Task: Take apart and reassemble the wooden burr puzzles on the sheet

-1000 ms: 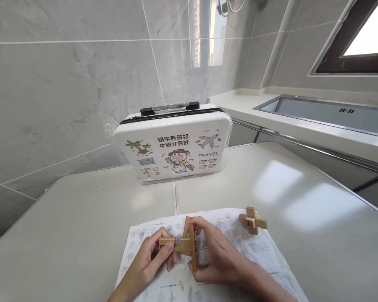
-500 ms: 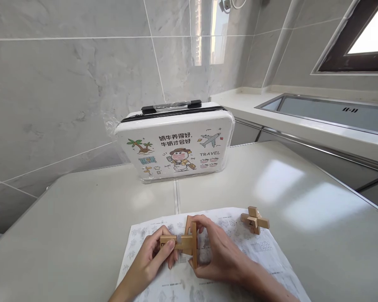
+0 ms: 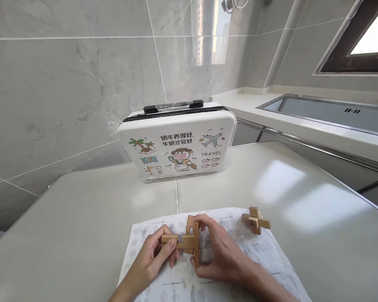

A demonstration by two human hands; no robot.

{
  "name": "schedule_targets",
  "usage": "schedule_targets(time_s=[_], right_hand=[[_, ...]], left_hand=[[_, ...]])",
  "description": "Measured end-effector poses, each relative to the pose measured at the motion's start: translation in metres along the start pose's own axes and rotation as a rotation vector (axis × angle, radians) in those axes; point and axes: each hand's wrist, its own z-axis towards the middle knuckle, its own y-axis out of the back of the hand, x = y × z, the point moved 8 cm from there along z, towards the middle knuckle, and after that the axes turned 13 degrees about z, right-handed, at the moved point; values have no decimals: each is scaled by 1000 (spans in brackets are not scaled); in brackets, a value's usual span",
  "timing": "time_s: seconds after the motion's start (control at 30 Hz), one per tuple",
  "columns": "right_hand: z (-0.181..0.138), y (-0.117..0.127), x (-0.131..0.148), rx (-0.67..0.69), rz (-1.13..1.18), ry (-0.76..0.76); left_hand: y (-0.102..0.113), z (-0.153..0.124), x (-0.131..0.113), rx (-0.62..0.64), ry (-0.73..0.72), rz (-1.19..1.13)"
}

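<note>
Over paper (image 3: pixel 266 256), left hand (image 3: pixel 151 259) and right hand (image 3: pixel 221 255) partly hide wooden pieces (image 3: pixel 189 241).

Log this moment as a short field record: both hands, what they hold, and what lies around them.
left hand: pinches the left end of the wooden puzzle, thumb on top
right hand: grip on the puzzle's upright bar, from the right
wooden puzzle: crossed bars, held over the printed sheet
small wooden cross: lies at the sheet's far right corner, untouched
travel case: white, plastic-wrapped, standing on the table
sink: set in the counter, far right
</note>
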Motion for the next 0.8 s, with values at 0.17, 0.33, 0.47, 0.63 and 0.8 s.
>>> schedule_targets(time_s=[0.17,0.33,0.47,0.63,0.8], right_hand=[[1,1,2,13,40,6],[1,0,3,79,114,-39],[0,-1,1,104,115,-79],[-1,-2,0,114,109,-75],[0,1,1,23,22,-14]], left_hand=[[-1,0,0,10,3,13],[-3,0,-1,21,3,29],[-4,0,-2,23,0,24],[-4,-1,-3,30,-2,10],[-1,1,2,-4,-2,6]])
